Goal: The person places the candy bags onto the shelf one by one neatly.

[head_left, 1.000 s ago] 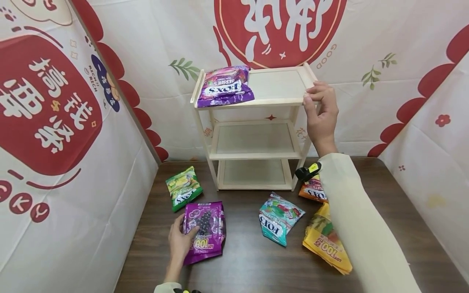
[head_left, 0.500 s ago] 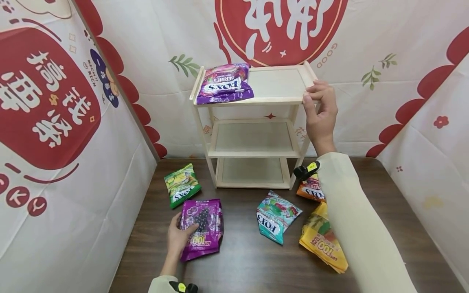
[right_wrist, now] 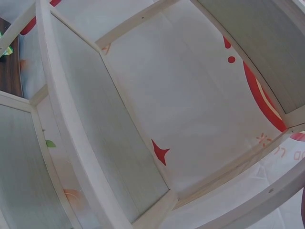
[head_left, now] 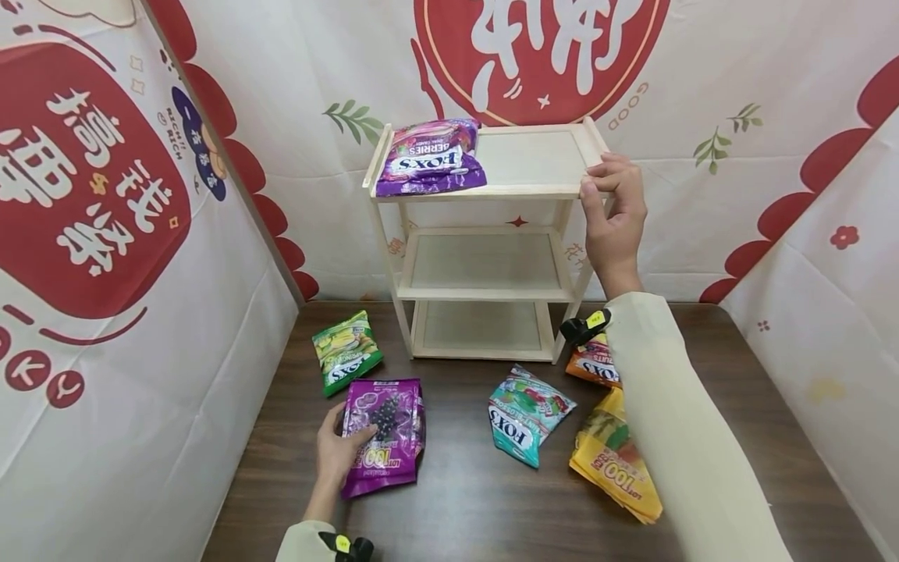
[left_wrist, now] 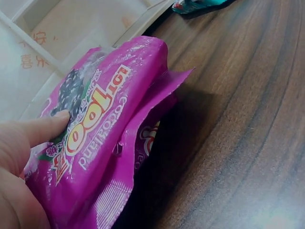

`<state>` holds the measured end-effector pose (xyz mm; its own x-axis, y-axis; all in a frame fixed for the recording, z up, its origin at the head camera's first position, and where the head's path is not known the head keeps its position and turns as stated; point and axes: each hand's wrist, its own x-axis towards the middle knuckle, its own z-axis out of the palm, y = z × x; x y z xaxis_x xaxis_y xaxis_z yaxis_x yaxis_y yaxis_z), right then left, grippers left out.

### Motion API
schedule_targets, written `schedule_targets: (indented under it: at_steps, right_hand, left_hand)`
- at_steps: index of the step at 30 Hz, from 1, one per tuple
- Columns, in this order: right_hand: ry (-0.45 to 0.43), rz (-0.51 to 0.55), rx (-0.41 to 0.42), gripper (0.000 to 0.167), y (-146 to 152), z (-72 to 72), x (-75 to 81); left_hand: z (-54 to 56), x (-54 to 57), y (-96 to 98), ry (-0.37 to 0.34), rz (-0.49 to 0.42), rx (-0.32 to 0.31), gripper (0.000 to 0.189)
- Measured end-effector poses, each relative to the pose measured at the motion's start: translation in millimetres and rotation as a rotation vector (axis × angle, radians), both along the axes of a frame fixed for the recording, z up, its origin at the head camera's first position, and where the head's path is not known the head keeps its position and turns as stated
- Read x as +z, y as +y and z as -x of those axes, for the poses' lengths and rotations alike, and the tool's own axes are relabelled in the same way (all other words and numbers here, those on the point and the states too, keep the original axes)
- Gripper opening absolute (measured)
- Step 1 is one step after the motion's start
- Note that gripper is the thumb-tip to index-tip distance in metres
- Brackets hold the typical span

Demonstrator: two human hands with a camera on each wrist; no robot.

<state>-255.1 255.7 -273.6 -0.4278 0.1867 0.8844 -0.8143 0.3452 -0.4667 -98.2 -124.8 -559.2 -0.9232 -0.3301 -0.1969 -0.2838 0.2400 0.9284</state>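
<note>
My left hand (head_left: pixel 335 453) grips a purple candy bag (head_left: pixel 386 437) by its left side, thumb lying across the printed front. In the left wrist view the thumb presses on the purple bag (left_wrist: pixel 109 105), and the other fingers are hidden behind it. A second purple layer shows beneath the front one. My right hand (head_left: pixel 618 215) holds the top right front corner of a pale wooden three-tier shelf (head_left: pixel 485 295), thumb in front and fingers over the side rail. From below, the right wrist view shows the shelf's boards (right_wrist: pixel 95 109); the hand is out of that view.
A purple Fox's bag (head_left: pixel 431 160) lies on the top tier's left. On the wooden table (head_left: pixel 485 515) lie a green Fox's bag (head_left: pixel 346 353), a teal one (head_left: pixel 528 415), an orange one (head_left: pixel 595 361) and yellow bags (head_left: pixel 614 464), partly behind the right sleeve. Printed cloth walls surround it.
The whole head view has shifted slightly. The left hand, still gripping the purple candy bag, appears slightly farther left; the right hand keeps its hold on the shelf corner.
</note>
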Motion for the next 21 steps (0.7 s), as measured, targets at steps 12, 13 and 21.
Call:
schedule_targets:
  at_steps: [12, 13, 21]
  right_hand:
    - [0.007, 0.003, 0.011, 0.028, 1.2, -1.2, 1.0]
    - [0.006, 0.000, 0.011, 0.028, 1.1, -1.4, 1.1]
    - [-0.010, -0.010, 0.003, 0.026, -0.3, -1.9, 0.1]
  left_hand:
    - [-1.3, -7.6, -0.6, 0.020, -0.078, 0.083, 0.073]
    - [-1.7, -8.3, -0.4, 0.023, -0.083, 0.100, 0.072]
    - [-7.1, -9.5, 0.9, 0.075, -0.163, 0.196, 0.066]
